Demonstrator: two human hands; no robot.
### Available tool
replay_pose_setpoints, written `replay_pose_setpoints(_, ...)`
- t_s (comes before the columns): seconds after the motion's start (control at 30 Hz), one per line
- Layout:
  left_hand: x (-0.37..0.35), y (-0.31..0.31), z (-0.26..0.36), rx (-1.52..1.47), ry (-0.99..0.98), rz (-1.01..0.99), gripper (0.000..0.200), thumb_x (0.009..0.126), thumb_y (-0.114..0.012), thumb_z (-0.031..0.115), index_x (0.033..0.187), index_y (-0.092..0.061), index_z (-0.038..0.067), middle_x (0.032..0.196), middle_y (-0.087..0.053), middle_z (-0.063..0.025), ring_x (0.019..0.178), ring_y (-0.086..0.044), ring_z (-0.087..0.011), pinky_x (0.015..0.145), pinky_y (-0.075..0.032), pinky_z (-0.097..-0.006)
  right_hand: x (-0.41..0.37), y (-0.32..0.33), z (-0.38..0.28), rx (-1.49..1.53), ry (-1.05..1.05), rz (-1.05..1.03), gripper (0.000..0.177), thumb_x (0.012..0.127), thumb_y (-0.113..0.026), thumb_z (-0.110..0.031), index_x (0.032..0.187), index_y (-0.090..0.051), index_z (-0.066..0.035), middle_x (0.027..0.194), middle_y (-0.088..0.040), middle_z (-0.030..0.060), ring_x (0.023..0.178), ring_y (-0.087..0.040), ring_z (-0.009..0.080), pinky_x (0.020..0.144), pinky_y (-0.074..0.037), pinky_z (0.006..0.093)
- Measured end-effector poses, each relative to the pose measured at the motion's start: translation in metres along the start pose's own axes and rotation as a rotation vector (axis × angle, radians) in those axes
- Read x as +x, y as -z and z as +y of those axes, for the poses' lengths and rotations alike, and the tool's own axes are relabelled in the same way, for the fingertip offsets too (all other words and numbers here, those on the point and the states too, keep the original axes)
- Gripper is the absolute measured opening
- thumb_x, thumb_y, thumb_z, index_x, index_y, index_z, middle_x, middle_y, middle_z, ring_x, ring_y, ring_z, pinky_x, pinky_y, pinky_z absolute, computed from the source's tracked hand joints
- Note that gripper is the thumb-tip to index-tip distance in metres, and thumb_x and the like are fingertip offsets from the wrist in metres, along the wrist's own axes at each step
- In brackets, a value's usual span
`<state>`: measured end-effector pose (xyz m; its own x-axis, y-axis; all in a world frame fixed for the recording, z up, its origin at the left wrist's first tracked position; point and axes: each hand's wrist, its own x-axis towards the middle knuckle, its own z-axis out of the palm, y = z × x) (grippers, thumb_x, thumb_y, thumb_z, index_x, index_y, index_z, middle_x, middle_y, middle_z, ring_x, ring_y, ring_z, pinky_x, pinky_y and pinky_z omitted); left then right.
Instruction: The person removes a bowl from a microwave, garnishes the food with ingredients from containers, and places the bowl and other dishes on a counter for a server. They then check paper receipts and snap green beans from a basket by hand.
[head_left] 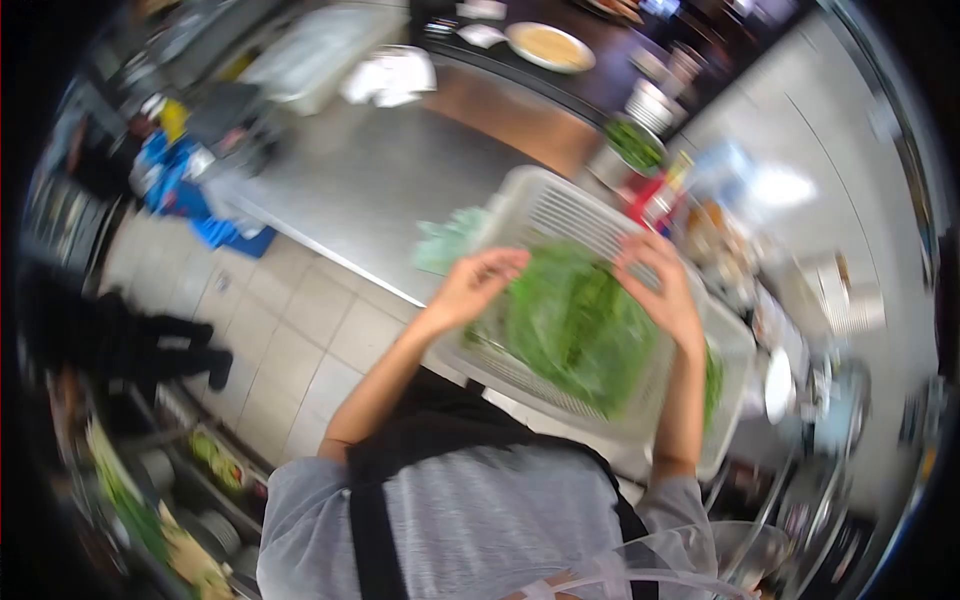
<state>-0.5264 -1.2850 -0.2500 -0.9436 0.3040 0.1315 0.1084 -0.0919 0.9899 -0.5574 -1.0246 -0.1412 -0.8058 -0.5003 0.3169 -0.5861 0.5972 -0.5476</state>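
A clear plastic bag of leafy greens (pixel 580 325) lies in a pale slatted plastic basket (pixel 535 195). My left hand (pixel 482 285) is at the bag's upper left side, over the basket, its fingers curled together; whether they pinch the film is too blurred to tell. On the other side, my right hand (pixel 655 280) hovers by the bag's upper right edge with thumb and fingers apart. Crumpled light green plastic (pixel 448 240) lies beside the basket on the left.
The steel counter (pixel 390 165) runs to the upper left, with a translucent bin (pixel 325 55) and white papers (pixel 392 75). A pot of greens (pixel 632 145) stands behind the basket. At the left, a person in dark clothing (pixel 110 335) stands on the tiled floor.
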Motion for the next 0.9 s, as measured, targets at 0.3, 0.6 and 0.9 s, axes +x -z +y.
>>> replay_pose_setpoints(0.3, -0.139, 0.174, 0.042, 0.599, 0.017, 0.515, 0.027, 0.08, -0.048, 0.004, 0.105, -0.055, 0.006, 0.096, -0.056, -0.0128, 0.086, -0.055, -0.0288, 0.073, -0.045, -0.0359, 0.134, -0.106, -0.151, -0.201, 0.243, -0.112, 0.009, 0.069, -0.057, -0.003, 0.078, -0.055, -0.002, 0.089, -0.054, 0.0107, 0.087, -0.05, 0.0283, 0.077, -0.038, 0.0341)
replay_pose_setpoints(0.6, -0.304, 0.343, 0.025, 1.007, 0.254, 0.778, 0.025, 0.079, -0.051, 0.008, 0.103, -0.055, 0.006, 0.095, -0.056, -0.0096, 0.088, -0.054, -0.0281, 0.076, -0.043, -0.0385, 0.283, -0.34, -0.285, -0.236, 0.642, -0.335, 0.007, 0.07, -0.06, -0.007, 0.077, -0.057, -0.006, 0.079, -0.054, 0.006, 0.078, -0.052, 0.0233, 0.067, -0.039, 0.0354)
replay_pose_setpoints(0.9, -0.386, 0.418, 0.042, 0.913, 0.49, 1.198, 0.028, 0.08, -0.052, 0.01, 0.107, -0.054, 0.007, 0.097, -0.056, -0.0113, 0.09, -0.053, -0.0297, 0.077, -0.043, -0.0379, 0.394, -0.563, -0.408, -0.025, 0.808, -0.538, 0.008, 0.07, -0.058, -0.01, 0.075, -0.059, -0.004, 0.074, -0.057, 0.0104, 0.075, -0.056, 0.0291, 0.064, -0.044, 0.0392)
